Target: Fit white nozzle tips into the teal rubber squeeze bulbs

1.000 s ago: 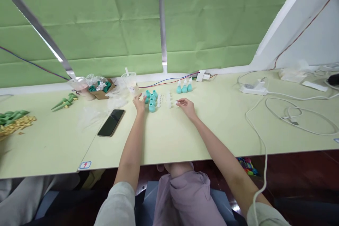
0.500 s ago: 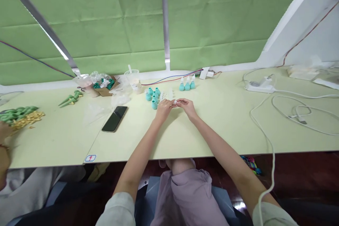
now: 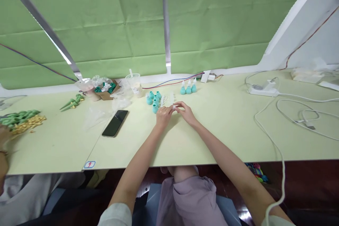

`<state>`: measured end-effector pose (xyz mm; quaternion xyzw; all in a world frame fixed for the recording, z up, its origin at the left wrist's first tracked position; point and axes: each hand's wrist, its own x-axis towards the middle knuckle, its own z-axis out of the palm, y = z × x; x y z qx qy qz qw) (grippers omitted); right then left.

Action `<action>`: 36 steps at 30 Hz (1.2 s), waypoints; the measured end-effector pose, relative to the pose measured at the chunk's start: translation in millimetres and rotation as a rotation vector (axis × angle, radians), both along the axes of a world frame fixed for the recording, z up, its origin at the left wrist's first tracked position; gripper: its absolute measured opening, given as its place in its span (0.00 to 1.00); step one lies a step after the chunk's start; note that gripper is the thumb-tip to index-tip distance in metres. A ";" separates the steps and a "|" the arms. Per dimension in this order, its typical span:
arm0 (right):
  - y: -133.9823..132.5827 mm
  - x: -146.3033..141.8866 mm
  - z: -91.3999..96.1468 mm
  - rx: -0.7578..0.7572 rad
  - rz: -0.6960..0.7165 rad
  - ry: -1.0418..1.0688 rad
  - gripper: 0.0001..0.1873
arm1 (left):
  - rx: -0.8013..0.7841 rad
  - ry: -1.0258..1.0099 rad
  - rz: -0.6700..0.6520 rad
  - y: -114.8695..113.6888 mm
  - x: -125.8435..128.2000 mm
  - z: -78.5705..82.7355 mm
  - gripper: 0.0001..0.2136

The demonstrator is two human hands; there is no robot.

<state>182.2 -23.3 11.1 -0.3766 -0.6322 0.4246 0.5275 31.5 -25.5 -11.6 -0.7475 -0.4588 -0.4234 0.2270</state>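
While the right hand [image 3: 186, 112] has a white piece [image 3: 174, 107] pinched in its fingertips, the left hand [image 3: 164, 116] is curled right up against it, can't tell if it's actually gripping. That piece is over the table [image 3: 212, 130], just right of some teal bottles [image 3: 155, 108]. White bits [image 3: 172, 96] sit just behind, three white-tipped bottles [image 3: 188, 90] further back, and a phone [image 3: 115, 123] lies off left.

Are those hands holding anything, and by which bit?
A small white piece, held at the fingertips where the left hand and right hand meet; too small to tell which part.
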 end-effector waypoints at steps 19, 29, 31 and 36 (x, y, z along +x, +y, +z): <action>10.6 3.8 -12.3 -0.105 -0.149 -0.062 0.12 | -0.035 -0.028 0.060 6.1 4.6 -16.6 0.11; -7.4 -3.9 -5.5 -0.004 -0.197 -0.018 0.15 | -0.093 -0.041 0.038 4.4 1.5 -15.8 0.10; -9.2 -5.5 -5.4 0.003 -0.173 -0.009 0.16 | -0.112 -0.046 0.041 4.3 1.7 -15.1 0.10; -11.2 -9.4 -5.1 -0.022 -0.206 0.021 0.14 | -0.161 -0.029 0.029 3.2 2.3 -14.3 0.09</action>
